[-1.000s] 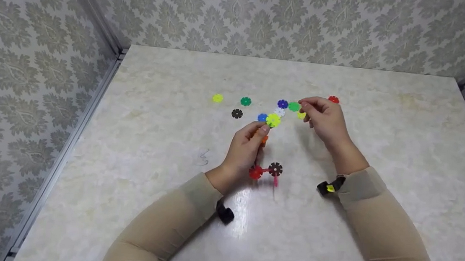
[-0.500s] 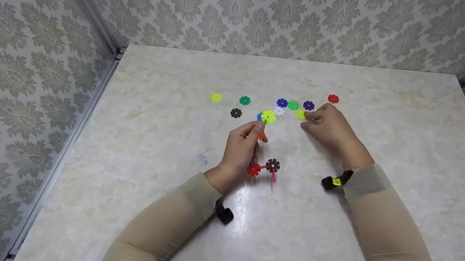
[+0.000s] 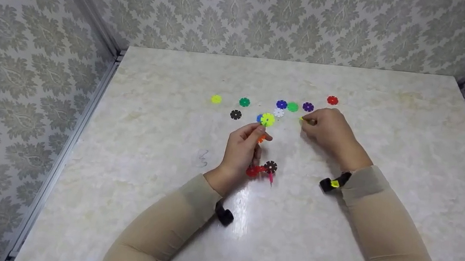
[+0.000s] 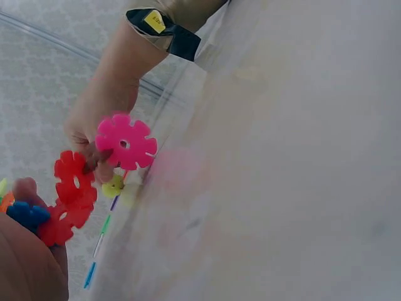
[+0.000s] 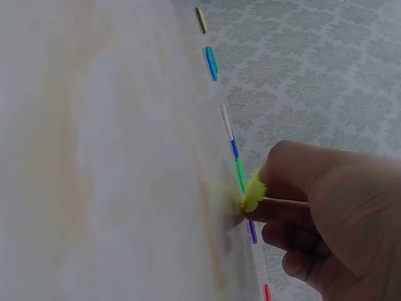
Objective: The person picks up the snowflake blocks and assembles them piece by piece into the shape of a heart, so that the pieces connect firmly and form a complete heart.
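Note:
My left hand (image 3: 240, 148) holds a chain of joined, notched plastic snowflake discs above the table. At its far end a yellow disc (image 3: 268, 119) stands up past the thumb, with an orange disc (image 3: 261, 139) under the fingers. Red discs (image 4: 76, 180), a dark brown disc (image 3: 270, 166) and a pink disc (image 4: 126, 143) hang at the near end. A blue disc (image 4: 28, 215) shows by the palm in the left wrist view; the fingers hide part of the chain. Between thumb and index finger, my right hand (image 3: 335, 129) pinches a loose yellow disc (image 5: 255, 191), tilted on edge close to the tabletop.
Loose discs lie across the table (image 3: 164, 141): red (image 3: 332, 100), purple (image 3: 308, 107), light green (image 3: 292, 106), dark blue (image 3: 281, 104), white (image 3: 279, 112), dark green (image 3: 244, 102), black (image 3: 236, 114), yellow (image 3: 216, 99). A patterned wall (image 3: 242, 18) rises behind.
My right hand has moved from beside the light green disc down to the loose yellow disc and tipped it up in a pinch. The left hand with its chain shifted slightly left.

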### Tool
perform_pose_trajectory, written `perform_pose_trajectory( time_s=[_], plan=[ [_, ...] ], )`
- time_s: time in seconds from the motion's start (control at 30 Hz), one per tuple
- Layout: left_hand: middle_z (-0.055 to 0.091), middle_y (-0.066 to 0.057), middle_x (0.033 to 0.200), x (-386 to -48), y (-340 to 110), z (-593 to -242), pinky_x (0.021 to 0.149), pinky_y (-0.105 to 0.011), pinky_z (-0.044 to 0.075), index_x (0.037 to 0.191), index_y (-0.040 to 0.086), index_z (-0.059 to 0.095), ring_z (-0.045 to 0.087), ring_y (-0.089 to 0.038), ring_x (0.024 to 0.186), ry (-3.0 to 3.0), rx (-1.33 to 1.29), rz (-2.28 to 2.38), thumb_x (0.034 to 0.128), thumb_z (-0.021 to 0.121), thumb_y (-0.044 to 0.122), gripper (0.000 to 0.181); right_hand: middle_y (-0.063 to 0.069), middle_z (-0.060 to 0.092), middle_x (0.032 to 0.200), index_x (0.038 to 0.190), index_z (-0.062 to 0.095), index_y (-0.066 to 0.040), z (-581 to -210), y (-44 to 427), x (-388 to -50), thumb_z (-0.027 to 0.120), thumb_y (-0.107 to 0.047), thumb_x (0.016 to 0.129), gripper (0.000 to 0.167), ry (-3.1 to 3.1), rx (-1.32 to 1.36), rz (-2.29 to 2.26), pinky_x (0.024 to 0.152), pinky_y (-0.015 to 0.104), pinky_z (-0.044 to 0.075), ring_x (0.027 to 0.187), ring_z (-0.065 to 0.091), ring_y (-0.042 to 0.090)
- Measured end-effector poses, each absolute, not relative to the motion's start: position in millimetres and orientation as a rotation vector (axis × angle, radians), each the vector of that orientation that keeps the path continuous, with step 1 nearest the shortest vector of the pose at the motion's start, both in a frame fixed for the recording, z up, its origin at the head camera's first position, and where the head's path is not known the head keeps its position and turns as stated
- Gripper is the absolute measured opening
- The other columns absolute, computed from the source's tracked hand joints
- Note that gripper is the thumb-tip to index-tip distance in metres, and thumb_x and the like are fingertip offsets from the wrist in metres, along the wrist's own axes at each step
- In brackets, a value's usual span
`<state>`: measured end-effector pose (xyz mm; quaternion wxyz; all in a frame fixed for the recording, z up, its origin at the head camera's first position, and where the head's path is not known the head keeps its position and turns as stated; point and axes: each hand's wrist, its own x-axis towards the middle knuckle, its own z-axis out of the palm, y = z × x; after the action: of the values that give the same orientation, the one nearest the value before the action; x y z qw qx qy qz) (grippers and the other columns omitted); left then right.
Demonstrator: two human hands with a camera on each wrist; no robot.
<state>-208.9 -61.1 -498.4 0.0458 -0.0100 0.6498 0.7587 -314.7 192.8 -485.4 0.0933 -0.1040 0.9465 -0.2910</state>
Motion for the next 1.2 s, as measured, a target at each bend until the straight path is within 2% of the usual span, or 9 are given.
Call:
perform_pose_trajectory(
  time_s=[0.1,0.2,0.33,0.43,0.6,0.7,0.9,1.0,1.2],
  plan=[
    [0.074,0.0,0.084,-209,-61,-499,0.044,-0.023,0.041,0.133,-0.005,0.073,0.045,-0.01,0.046,1.946,-0.062,2.338,0.1166,0.063,0.031,0.04,0.013,0.083,0.13,0.132,0.084,-0.01,-487,192,-314,0.069,-0.022,0.11,0.029,2.839,-0.351,-0.912,0.1,0.05,0.062,0.108,0.072,0.03],
    [0.079,0.006,0.096,-209,-61,-499,0.045,-0.022,0.039,0.137,0.003,0.074,0.044,-0.01,0.049,1.915,-0.108,2.343,0.1147,0.065,0.029,0.036,0.013,0.084,0.125,0.128,0.086,-0.008,-487,190,-312,0.068,-0.018,0.109,0.028,2.87,-0.419,-1.033,0.094,0.041,0.06,0.103,0.072,0.027],
    [0.079,0.004,0.098,-209,-61,-499,0.045,-0.022,0.037,0.142,0.011,0.074,0.044,-0.011,0.051,1.879,-0.153,2.356,0.113,0.067,0.028,0.034,0.014,0.086,0.119,0.123,0.087,-0.007,-484,185,-308,0.07,-0.014,0.109,0.023,2.836,-0.521,-1.299,0.089,0.023,0.057,0.099,0.071,0.021],
    [0.078,0.003,0.096,-208,-61,-499,0.044,-0.022,0.036,0.142,0.012,0.074,0.043,-0.011,0.05,1.857,-0.158,2.363,0.1125,0.067,0.026,0.033,0.016,0.085,0.112,0.121,0.086,-0.004,-479,180,-302,0.073,-0.013,0.11,0.019,2.701,-0.603,-1.551,0.08,0.016,0.058,0.091,0.073,0.023],
    [0.073,0.003,0.09,-207,-61,-498,0.043,-0.022,0.034,0.135,0.01,0.076,0.041,-0.01,0.048,1.835,-0.136,2.356,0.1125,0.067,0.024,0.028,0.006,0.084,0.105,0.122,0.083,0.003,-472,170,-292,0.073,-0.006,0.11,0.019,2.433,-0.759,-1.838,0.077,0.024,0.066,0.087,0.08,0.027],
    [0.072,0.003,0.087,-207,-61,-498,0.044,-0.022,0.032,0.132,0.01,0.077,0.041,-0.01,0.048,1.828,-0.135,2.351,0.1124,0.067,0.023,0.026,-0.001,0.083,0.107,0.122,0.084,0.003,-469,164,-286,0.07,0.0,0.11,0.018,2.364,-0.819,-1.892,0.082,0.027,0.068,0.088,0.08,0.019],
    [0.07,0.004,0.083,-207,-61,-498,0.043,-0.022,0.031,0.129,0.009,0.078,0.04,-0.009,0.046,1.821,-0.146,2.342,0.1116,0.066,0.022,0.025,0.015,0.081,0.112,0.12,0.085,0.001,-467,157,-279,0.069,0.006,0.109,0.021,2.388,-0.879,-1.853,0.088,0.025,0.068,0.091,0.077,0.014],
    [0.069,0.004,0.081,-207,-61,-498,0.042,-0.023,0.029,0.124,0.004,0.078,0.039,-0.01,0.045,1.82,-0.149,2.342,0.1121,0.066,0.026,0.028,0.014,0.08,0.113,0.12,0.084,0.002,-468,155,-277,0.068,0.005,0.109,0.02,2.397,-0.881,-1.834,0.091,0.024,0.068,0.093,0.077,0.013],
    [0.065,0.005,0.075,-208,-60,-498,0.042,-0.024,0.028,0.12,-0.008,0.071,0.036,-0.01,0.044,1.82,-0.138,2.353,0.1142,0.068,0.039,0.047,0.014,0.082,0.111,0.117,0.083,0.007,-469,154,-278,0.074,0.009,0.104,0.016,2.36,-0.94,-1.879,0.091,0.024,0.068,0.093,0.078,0.01]
  ],
)
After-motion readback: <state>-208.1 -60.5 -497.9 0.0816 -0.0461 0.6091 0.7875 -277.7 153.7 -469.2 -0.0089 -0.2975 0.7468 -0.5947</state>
